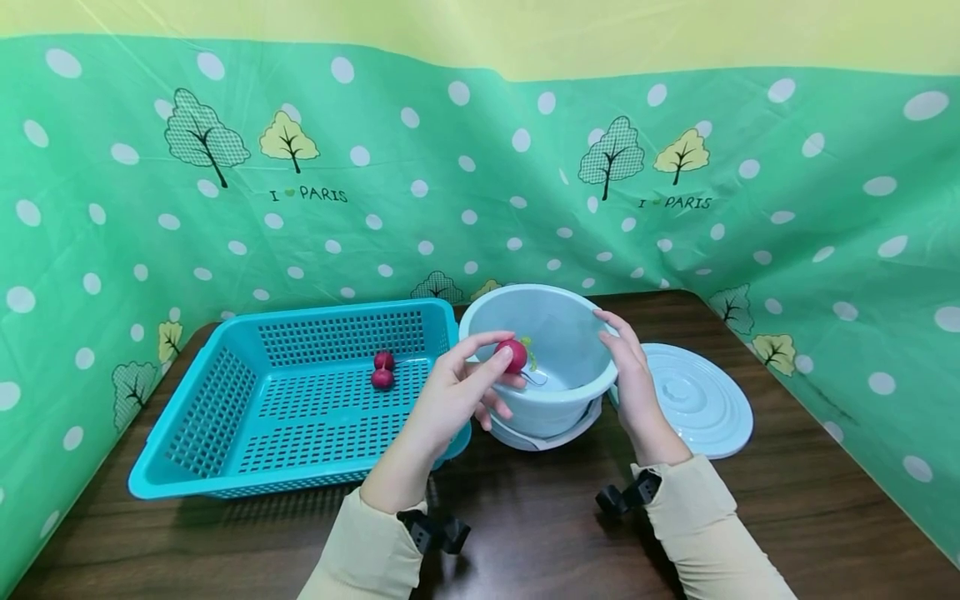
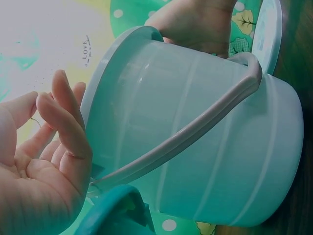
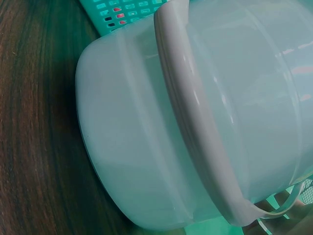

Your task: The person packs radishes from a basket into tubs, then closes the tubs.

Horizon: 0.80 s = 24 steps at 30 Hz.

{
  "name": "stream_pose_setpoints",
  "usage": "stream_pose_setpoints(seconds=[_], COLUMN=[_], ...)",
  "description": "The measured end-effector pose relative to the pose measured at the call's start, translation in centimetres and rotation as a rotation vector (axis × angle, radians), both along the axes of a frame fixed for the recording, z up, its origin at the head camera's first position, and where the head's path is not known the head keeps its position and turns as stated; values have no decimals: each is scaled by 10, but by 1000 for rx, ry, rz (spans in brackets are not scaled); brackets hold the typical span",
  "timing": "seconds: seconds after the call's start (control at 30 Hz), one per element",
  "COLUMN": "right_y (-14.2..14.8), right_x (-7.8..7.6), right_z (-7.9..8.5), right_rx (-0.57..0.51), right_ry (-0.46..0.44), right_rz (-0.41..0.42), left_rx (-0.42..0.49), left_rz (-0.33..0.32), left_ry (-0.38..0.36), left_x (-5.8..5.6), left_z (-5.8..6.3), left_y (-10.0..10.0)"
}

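My left hand (image 1: 468, 375) pinches a red radish (image 1: 513, 356) over the front left rim of a pale blue bucket (image 1: 543, 414). A thin root trails from the radish toward the bucket's inside. In the left wrist view, the fingers of my left hand (image 2: 49, 161) hide most of the radish. At the bucket's right rim, my right hand (image 1: 633, 383) holds the side with its fingertips over the edge. The bucket's grey handle (image 3: 188, 112) hangs down across its front. Some green leafy bits (image 1: 528, 350) show inside the bucket.
A teal perforated basket (image 1: 247, 482) stands left of the bucket, with two radishes (image 1: 382, 379) in it. To the right, a pale blue lid (image 1: 708, 400) lies on the dark wooden table (image 1: 540, 517). A green dotted cloth (image 1: 465, 183) hangs behind.
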State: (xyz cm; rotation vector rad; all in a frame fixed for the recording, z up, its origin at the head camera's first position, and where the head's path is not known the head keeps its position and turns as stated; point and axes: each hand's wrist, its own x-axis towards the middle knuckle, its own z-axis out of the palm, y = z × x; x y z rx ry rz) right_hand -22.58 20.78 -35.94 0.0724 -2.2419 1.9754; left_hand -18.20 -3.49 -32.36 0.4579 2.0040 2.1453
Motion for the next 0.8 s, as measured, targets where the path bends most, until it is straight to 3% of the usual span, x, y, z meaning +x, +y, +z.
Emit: stream_pose_setpoints(seconds=[0.8], right_y=[0], right_x=[0], right_z=[0], right_rx=[-14], right_ry=[1], right_rz=[5], left_rx=[-16], left_rz=[-24], left_ry=[-17], left_x=[-3], left_z=[-1], left_y=[-4])
